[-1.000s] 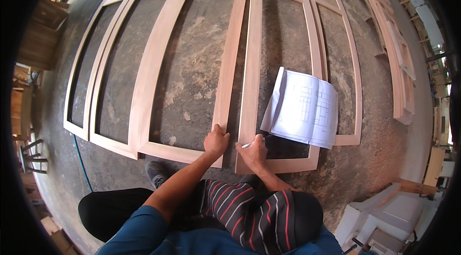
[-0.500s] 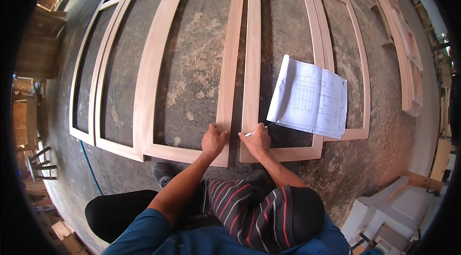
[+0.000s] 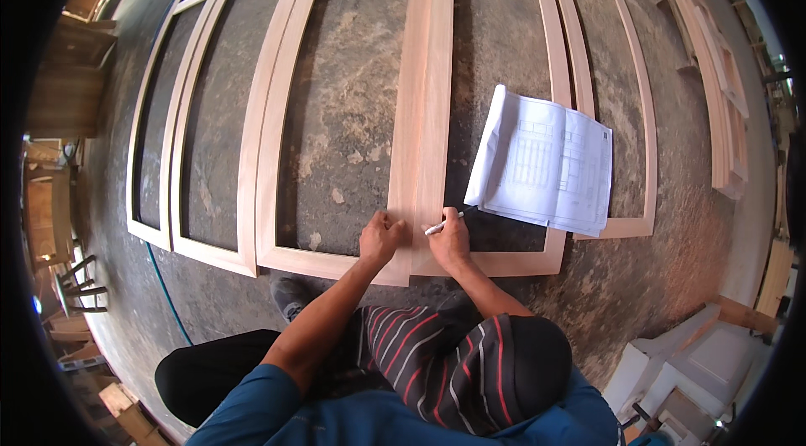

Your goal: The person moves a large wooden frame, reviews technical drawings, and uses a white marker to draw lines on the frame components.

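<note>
My left hand (image 3: 384,236) is curled over the lower end of a pale wooden door-like frame (image 3: 409,102), its fingers closed on the inner edge of the upright. Against that upright lies a second wooden frame (image 3: 437,93), their long sides touching. My right hand (image 3: 451,244) rests at the near corner of this second frame, with a white pen (image 3: 443,223) held between the fingers. Just beyond the right hand, printed drawing sheets (image 3: 546,160) lie across the frames, their left edge rolled up.
More wooden frames lie on the worn concrete floor to the left (image 3: 178,127) and right (image 3: 645,144). Stacked timber (image 3: 729,135) runs along the far right. A blue-green hose (image 3: 168,295) crosses the floor at left. White panels (image 3: 680,370) stand at the lower right.
The gap between the two middle frames has closed as they came together. The left one has shifted right, leaving a seam beside its left neighbour. The pen is still in my right hand.
</note>
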The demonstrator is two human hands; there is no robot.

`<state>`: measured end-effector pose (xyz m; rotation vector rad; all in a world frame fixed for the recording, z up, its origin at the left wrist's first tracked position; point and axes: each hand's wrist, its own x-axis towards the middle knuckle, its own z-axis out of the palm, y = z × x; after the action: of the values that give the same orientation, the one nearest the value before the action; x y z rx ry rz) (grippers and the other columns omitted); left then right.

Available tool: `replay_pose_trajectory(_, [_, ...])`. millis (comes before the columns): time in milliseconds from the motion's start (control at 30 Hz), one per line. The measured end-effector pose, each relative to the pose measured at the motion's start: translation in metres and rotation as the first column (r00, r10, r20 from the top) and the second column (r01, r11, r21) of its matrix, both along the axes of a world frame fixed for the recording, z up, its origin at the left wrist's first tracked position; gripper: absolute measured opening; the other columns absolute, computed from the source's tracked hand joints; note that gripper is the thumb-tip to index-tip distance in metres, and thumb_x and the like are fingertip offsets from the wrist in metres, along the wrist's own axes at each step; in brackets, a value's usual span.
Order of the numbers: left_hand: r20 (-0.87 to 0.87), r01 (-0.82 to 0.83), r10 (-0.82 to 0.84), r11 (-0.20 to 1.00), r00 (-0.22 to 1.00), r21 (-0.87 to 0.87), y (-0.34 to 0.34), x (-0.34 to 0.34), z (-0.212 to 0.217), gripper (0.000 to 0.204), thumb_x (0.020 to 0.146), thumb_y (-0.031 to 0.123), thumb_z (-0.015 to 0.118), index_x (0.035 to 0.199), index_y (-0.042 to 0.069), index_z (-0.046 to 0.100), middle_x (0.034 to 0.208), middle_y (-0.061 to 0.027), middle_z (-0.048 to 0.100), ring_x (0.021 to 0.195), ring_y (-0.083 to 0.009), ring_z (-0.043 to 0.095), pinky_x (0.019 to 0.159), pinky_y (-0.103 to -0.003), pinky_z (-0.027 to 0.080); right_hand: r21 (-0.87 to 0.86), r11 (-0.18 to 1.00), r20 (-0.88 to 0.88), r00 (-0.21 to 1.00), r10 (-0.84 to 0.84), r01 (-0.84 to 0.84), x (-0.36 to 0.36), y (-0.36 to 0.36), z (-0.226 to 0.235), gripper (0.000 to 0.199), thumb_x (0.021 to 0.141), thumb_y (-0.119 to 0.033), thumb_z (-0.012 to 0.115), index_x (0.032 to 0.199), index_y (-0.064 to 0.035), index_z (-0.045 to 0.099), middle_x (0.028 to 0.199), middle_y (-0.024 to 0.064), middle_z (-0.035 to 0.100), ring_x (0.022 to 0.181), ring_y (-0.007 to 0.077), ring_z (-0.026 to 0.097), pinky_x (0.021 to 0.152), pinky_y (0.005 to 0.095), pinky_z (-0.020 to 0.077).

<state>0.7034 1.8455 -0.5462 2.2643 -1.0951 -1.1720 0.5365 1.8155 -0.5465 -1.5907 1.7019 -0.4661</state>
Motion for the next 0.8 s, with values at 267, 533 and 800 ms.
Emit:
replay_pose_trajectory(267, [0.040, 0.035, -0.033, 0.998, 0.999, -0.042, 0.000, -0.005, 0.004, 0.034, 0.081, 0.035, 0.069, 0.090, 0.004, 0.057, 0.082, -0.0176, 0.066, 0.082, -0.0393, 0.064, 0.073, -0.047, 0.049, -0.067, 0.998, 0.005, 1.000, -0.006, 0.006, -0.004, 0.013, -0.014, 0.045, 0.073, -0.010, 0.081, 0.103, -0.0008, 0.048, 0.086, 0.0235, 0.057, 0.080, 0.0417, 0.057, 0.069, 0.0484, 0.0465])
replay_pose_trajectory(533, [-0.016, -0.011, 0.010, 0.999, 1.000, -0.037, 0.000, -0.007, -0.003, 0.030, 0.081, 0.030, 0.072, 0.087, 0.004, 0.057, 0.078, -0.0165, 0.065, 0.079, -0.0386, 0.064, 0.069, -0.046, 0.049, -0.050, 0.998, -0.010, 1.000, 0.023, -0.024, -0.011, 0.021, -0.012, 0.043, 0.073, -0.009, 0.081, 0.096, -0.0024, 0.045, 0.084, 0.0227, 0.054, 0.080, 0.0424, 0.056, 0.068, 0.0491, 0.0452])
replay_pose_trajectory(800, [0.048, 0.023, -0.020, 0.997, 0.999, -0.072, 0.003, -0.007, -0.007, 0.031, 0.081, 0.031, 0.071, 0.087, 0.004, 0.057, 0.076, -0.0174, 0.065, 0.077, -0.0391, 0.064, 0.069, -0.047, 0.049, -0.026, 0.999, -0.085, 0.996, 0.041, -0.043, -0.012, 0.033, -0.013, 0.045, 0.074, -0.013, 0.081, 0.096, -0.0030, 0.044, 0.088, 0.0249, 0.056, 0.083, 0.0470, 0.058, 0.067, 0.0527, 0.0478])
